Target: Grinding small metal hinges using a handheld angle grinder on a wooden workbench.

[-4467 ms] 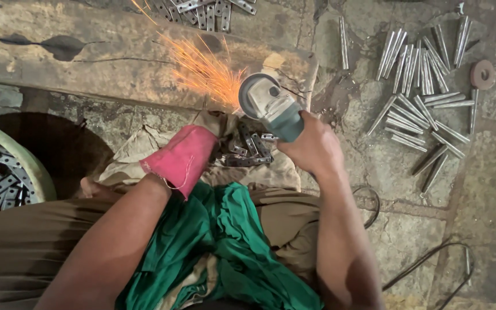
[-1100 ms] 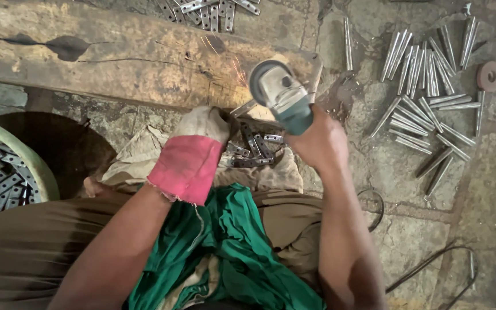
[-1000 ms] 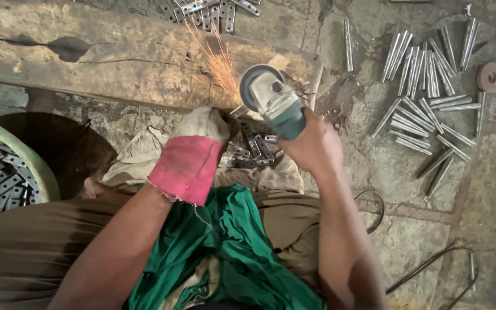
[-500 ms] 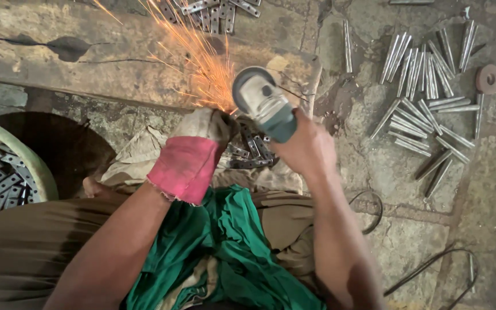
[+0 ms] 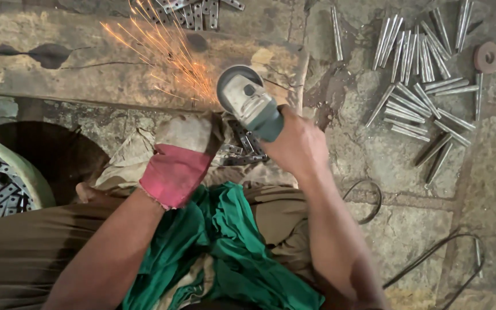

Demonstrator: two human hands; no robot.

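My right hand (image 5: 297, 143) grips a teal and grey angle grinder (image 5: 248, 103), its disc pressed down just beyond my left hand. Orange sparks (image 5: 167, 54) fly up and to the left over a worn wooden plank (image 5: 58, 63). My left hand (image 5: 182, 152), in a dirty pink and white glove, is closed over a small metal piece that the glove hides. Several small flat metal pieces (image 5: 239, 150) lie between my hands on a rag. A green cloth (image 5: 219, 241) covers my lap.
Several tapered metal rods (image 5: 420, 69) lie scattered on the stone floor at the right, with a round disc (image 5: 487, 56) at the far right. A green basin (image 5: 7, 183) of flat metal strips stands at the left. More small plates (image 5: 196, 11) sit at the top. A black cable (image 5: 368, 201) curls by my right arm.
About a second ago the grinder was lifted with no sparks. It has come down by my gloved left hand, and the spray of sparks has grown and spread leftward.
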